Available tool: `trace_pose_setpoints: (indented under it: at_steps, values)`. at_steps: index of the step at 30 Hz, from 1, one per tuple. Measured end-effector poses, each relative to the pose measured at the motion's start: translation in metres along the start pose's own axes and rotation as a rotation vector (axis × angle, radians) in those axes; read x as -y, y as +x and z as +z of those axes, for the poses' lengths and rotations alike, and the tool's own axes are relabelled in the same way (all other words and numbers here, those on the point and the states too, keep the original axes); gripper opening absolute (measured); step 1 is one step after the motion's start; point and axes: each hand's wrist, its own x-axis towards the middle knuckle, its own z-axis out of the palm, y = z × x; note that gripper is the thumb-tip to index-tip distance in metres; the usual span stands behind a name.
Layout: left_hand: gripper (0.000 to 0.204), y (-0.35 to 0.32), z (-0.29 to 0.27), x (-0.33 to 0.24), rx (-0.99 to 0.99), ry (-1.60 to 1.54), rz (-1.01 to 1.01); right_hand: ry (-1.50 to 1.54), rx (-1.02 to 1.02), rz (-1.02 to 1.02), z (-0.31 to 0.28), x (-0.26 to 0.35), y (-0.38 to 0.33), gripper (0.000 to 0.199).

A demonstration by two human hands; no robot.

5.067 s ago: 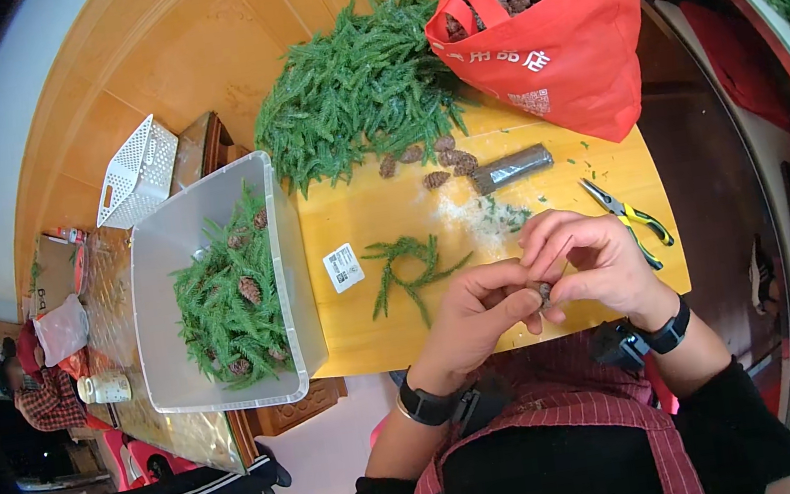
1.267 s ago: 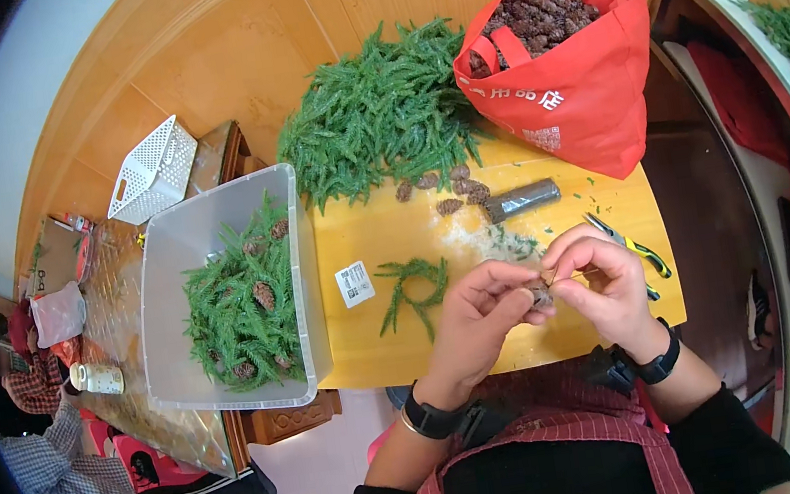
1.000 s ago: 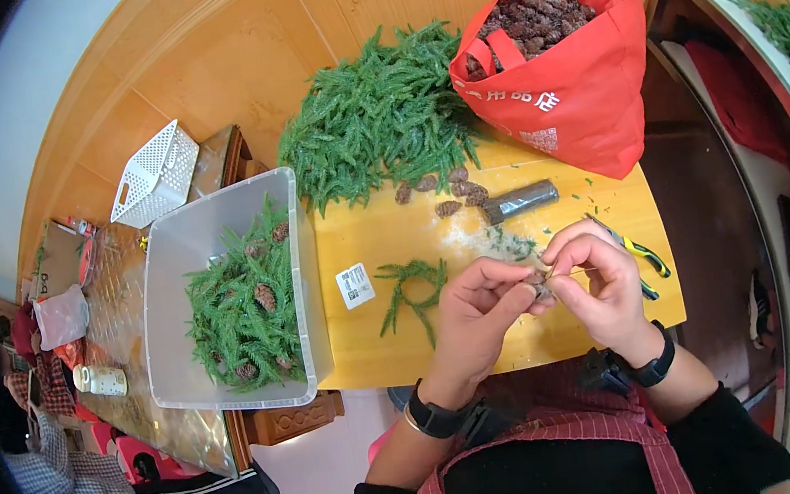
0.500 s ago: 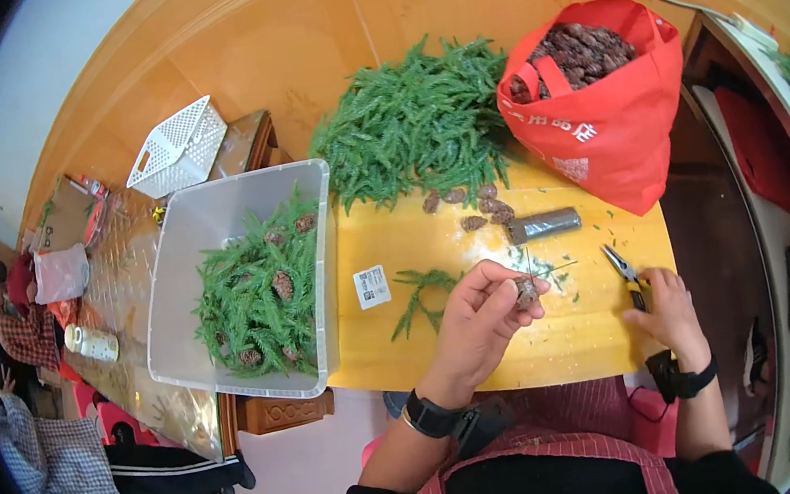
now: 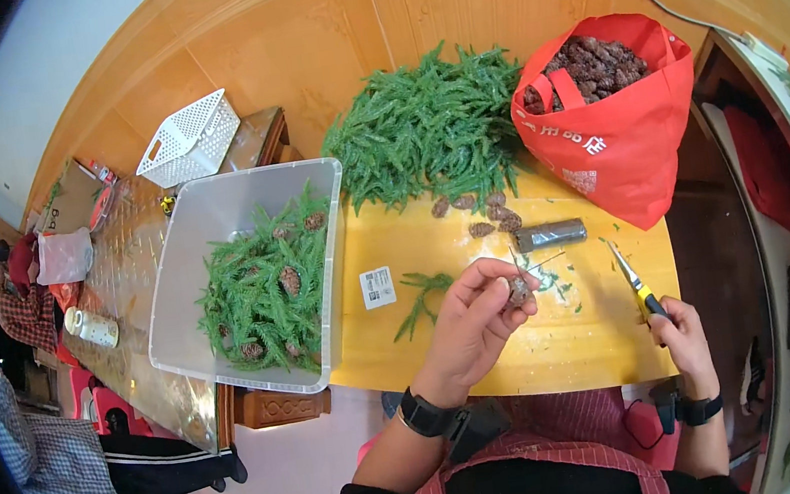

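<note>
Between its thumb and fingers, my left hand [image 5: 474,322] pinches a small brown pine cone [image 5: 520,292]. Thin wires stick out from the cone over the table. My right hand [image 5: 682,336], at the table's right edge, is closed round the dark and yellow handles of a pair of pliers [image 5: 641,289]. The pliers' jaws point up and away from me. A bare green sprig [image 5: 420,304] lies to the left of my left hand. Just beyond the held cone is a bundle of dark wires [image 5: 550,234] in a wrap, with several loose pine cones [image 5: 482,229] beside it.
A clear plastic bin [image 5: 156,331] with green sprigs and cones stands at the left. At the back lies a heap of green sprigs [image 5: 424,127], beside a red bag [image 5: 624,149] full of pine cones. A white label [image 5: 378,288] lies on the yellow table [image 5: 369,352]. Other people are at far left.
My right hand has taken hold of the pliers' handles and shifted them slightly right and toward me. The left hand still pinches the pine cone. The whole view has shifted a little.
</note>
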Motion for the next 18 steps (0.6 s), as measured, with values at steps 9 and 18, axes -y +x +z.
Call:
trace_pose_setpoints:
  at_steps: [9,18]
  values:
    - [0.015,-0.001,0.003,0.000,0.043,0.027,-0.031,-0.255,0.173,-0.635,0.023,0.085,-0.010,0.019]
    - [0.013,-0.006,0.002,0.002,0.056,0.032,-0.051,-0.340,0.122,-0.761,0.032,0.099,-0.008,0.011]
